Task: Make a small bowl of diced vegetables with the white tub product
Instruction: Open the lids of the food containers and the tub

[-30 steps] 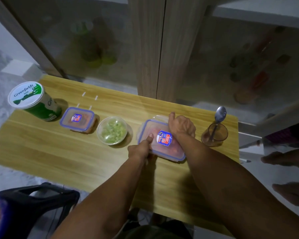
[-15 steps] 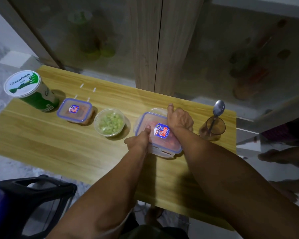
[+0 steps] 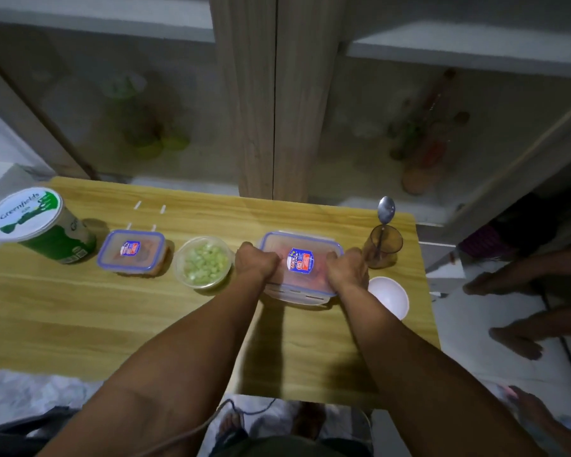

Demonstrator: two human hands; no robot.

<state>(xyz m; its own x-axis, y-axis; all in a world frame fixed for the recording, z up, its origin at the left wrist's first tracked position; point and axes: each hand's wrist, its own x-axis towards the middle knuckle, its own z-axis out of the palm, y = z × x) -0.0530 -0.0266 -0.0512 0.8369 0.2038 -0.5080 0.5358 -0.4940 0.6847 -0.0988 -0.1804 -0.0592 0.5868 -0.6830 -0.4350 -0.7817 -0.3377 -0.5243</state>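
A clear lidded container [image 3: 300, 262] with a blue seal and reddish contents sits on the wooden table [image 3: 112, 308], right of centre. My left hand [image 3: 257, 261] grips its left side and my right hand [image 3: 346, 268] grips its right side, fingers curled over the lid edges. The near lid flap hangs unlatched. A small white bowl [image 3: 389, 296] stands just right of it. A round clear tub of diced green vegetables [image 3: 203, 261] sits to the left. A smaller lidded container [image 3: 132, 252] and the white and green Greenfields tub [image 3: 37, 222] are farther left.
A brown cup [image 3: 383, 247] holding a metal spoon [image 3: 385, 209] stands at the back right of the table. Another person's hands [image 3: 508, 324] are beyond the table's right edge. A wooden cabinet post [image 3: 274, 94] rises behind the table.
My right hand moved from the container's far edge to its right side, and my left hand shifted to its left side. The near flap has come unlatched. The white bowl has come into view.
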